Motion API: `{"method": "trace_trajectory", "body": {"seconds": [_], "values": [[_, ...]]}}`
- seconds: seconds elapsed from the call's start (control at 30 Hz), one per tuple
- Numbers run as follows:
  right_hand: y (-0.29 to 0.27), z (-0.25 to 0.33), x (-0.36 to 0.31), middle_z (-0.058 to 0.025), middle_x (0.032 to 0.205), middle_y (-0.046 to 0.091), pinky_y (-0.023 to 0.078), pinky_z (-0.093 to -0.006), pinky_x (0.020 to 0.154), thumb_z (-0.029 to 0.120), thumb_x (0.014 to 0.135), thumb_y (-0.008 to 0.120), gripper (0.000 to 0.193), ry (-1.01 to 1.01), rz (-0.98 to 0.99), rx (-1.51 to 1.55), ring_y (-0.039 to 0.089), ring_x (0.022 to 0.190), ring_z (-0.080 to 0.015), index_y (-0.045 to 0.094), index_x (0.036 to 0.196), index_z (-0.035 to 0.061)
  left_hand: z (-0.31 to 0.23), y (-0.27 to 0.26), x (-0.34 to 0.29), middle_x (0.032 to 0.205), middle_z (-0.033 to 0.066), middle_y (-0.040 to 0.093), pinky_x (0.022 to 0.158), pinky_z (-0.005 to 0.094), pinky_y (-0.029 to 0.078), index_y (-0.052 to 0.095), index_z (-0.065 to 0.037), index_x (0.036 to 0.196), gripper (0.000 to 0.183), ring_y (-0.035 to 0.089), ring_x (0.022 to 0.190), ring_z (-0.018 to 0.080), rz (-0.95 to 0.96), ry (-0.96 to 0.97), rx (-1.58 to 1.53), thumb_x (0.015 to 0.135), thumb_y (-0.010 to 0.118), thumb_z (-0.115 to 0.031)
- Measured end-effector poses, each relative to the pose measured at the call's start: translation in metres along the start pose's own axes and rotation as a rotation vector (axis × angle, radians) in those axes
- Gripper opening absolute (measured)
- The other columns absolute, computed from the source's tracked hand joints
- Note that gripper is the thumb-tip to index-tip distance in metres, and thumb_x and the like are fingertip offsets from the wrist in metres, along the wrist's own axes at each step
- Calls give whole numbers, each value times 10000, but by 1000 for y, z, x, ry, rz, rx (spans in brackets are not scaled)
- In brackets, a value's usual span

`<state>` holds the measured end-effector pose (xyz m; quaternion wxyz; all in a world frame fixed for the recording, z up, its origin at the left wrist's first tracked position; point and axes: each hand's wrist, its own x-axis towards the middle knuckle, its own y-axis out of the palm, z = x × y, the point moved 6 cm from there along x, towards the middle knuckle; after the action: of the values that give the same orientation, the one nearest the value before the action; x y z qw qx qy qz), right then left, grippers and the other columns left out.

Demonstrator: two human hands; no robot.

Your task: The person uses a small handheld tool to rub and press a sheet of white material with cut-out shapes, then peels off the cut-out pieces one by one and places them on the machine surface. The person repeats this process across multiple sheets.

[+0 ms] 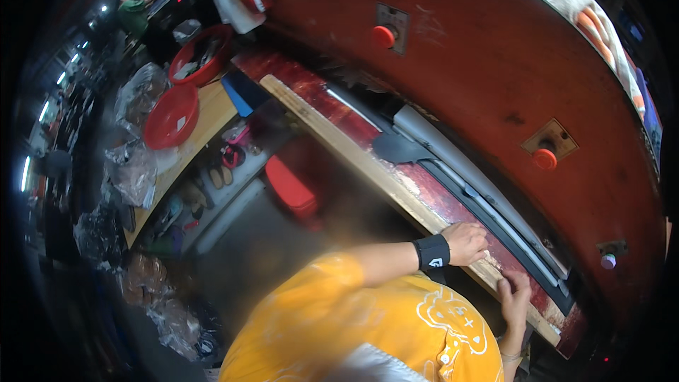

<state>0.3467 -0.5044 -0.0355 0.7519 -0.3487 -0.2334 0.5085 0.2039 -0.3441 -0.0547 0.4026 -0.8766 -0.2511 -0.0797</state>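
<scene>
Left hand, forearm toward three o'clock, and right hand, forearm toward twelve, have bent fingers at one wooden plank; whether either grips anything, I can't tell. The plank edges the red table, long axis half past ten to half past four. Two red buttons sit beyond.

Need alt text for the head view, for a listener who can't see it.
The left hand, in a black wristband, and right hand are at a wooden strip fronting a red-brown machine; a long grey piece lies beyond.
</scene>
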Motion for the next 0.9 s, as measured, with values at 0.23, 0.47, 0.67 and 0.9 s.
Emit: {"method": "trace_trajectory", "body": {"seconds": [0.23,0.47,0.67,0.9], "values": [[9,20,-12,-168,926,561,407,-401,832,106,805,643,306,59,-43,-180,508,898,-321,614,1077,-30,0,6,-6,806,92,596,748,406,497,648,-63,704,190,583,860,283,-134,-6,8,775,646,-239],[6,34,-8,-196,1037,570,413,-423,901,108,811,642,355,78,-86,-209,528,1008,-365,599,1136,-28,-1,4,5,777,101,582,708,404,503,616,-58,654,158,569,837,288,-116,87,125,727,650,-195],[-44,12,49,-168,954,656,483,-357,836,187,832,637,260,128,121,181,629,918,-279,662,1000,-10,11,-12,41,679,125,558,655,433,451,629,-55,702,190,547,701,325,47,128,-1,836,599,-187],[-141,-53,201,-294,1464,272,257,-441,1113,318,734,731,708,222,-536,-44,268,1368,-420,478,1348,71,37,-25,140,806,129,642,722,399,505,689,-58,801,130,624,812,330,499,16,-12,777,680,-185]]}}
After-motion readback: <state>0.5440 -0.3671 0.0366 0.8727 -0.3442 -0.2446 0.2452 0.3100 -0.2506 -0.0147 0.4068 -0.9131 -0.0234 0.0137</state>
